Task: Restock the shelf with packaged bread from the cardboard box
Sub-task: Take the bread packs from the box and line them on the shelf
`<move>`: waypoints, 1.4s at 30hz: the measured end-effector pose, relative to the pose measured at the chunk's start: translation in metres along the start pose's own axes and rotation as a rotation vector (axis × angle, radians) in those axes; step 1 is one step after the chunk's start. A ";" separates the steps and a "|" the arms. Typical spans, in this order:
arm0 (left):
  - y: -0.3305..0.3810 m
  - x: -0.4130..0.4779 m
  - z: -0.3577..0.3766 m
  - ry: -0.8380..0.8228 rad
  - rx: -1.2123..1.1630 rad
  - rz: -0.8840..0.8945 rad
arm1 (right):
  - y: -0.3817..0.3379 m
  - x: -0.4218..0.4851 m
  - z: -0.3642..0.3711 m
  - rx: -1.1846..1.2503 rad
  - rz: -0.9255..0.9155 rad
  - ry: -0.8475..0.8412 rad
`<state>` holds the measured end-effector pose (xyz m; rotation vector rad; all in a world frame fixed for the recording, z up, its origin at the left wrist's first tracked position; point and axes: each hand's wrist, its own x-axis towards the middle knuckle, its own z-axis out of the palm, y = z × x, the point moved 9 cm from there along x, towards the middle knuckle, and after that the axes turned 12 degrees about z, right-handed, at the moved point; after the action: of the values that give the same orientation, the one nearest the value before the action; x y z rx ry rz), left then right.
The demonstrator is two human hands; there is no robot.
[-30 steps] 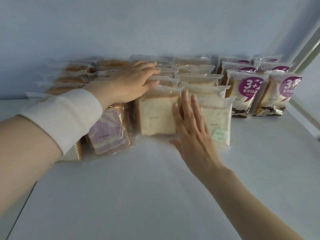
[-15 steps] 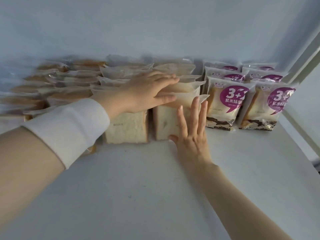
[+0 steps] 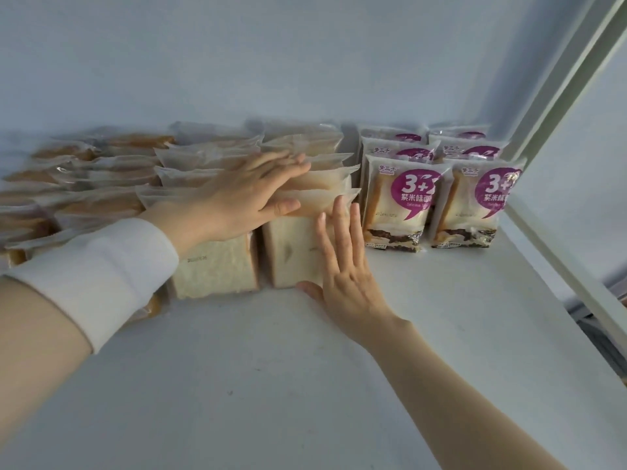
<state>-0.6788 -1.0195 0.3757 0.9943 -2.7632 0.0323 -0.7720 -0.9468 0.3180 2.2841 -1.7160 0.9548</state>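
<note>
All fingers (image 3: 339, 218) straight; left hand (image 3: 237, 205) atop, right hand (image 3: 346, 279) fronting bread packs (image 3: 288, 252)

The left hand (image 3: 244, 201) has been shifted rightward across the pack tops and is now laid flat on the white bread row (image 3: 315, 179) next to the purple-labelled packs (image 3: 400, 205). The right hand (image 3: 342, 283), earlier spread over the gap between the two front white bread packs, has been moved onto the right edge of the right front pack (image 3: 288, 252). The marbled purple loaf once seen at lower left is now hidden behind the white sleeve (image 3: 101, 276).
</note>
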 end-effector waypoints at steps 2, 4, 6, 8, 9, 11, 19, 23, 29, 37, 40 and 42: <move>0.005 -0.001 -0.005 0.000 0.007 0.006 | 0.013 -0.010 -0.019 0.041 0.003 -0.007; 0.017 0.008 -0.016 0.058 0.027 0.042 | 0.046 -0.018 -0.044 0.133 0.142 0.073; 0.036 0.031 -0.024 0.107 0.032 0.075 | 0.087 -0.025 -0.060 0.212 0.372 0.143; 0.053 0.065 -0.022 0.105 0.034 0.089 | 0.119 -0.025 -0.056 0.260 0.575 0.089; 0.061 0.084 -0.017 0.085 0.041 0.095 | 0.129 -0.022 -0.050 0.275 0.639 0.037; 0.067 0.118 -0.003 0.018 0.058 0.091 | 0.140 -0.012 -0.035 0.326 0.689 -0.036; 0.035 0.161 0.026 -0.099 0.008 -0.045 | 0.158 0.025 0.008 0.746 0.743 -0.122; 0.028 0.151 0.016 -0.050 0.045 -0.065 | 0.149 0.035 0.016 0.766 0.659 -0.200; 0.030 0.154 0.013 -0.092 0.020 -0.023 | 0.151 0.040 0.027 0.920 0.683 -0.331; 0.027 0.151 0.026 -0.176 0.008 -0.014 | 0.143 0.050 0.034 1.046 0.612 -0.393; 0.028 0.151 0.025 -0.204 0.050 -0.006 | 0.141 0.048 0.017 0.882 0.573 -0.455; 0.030 0.151 0.024 -0.213 0.073 0.005 | 0.144 0.037 -0.009 0.680 0.494 -0.410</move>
<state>-0.8158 -1.0930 0.3838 1.0666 -2.9760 0.0295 -0.9002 -1.0228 0.3080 2.6386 -2.5245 1.4149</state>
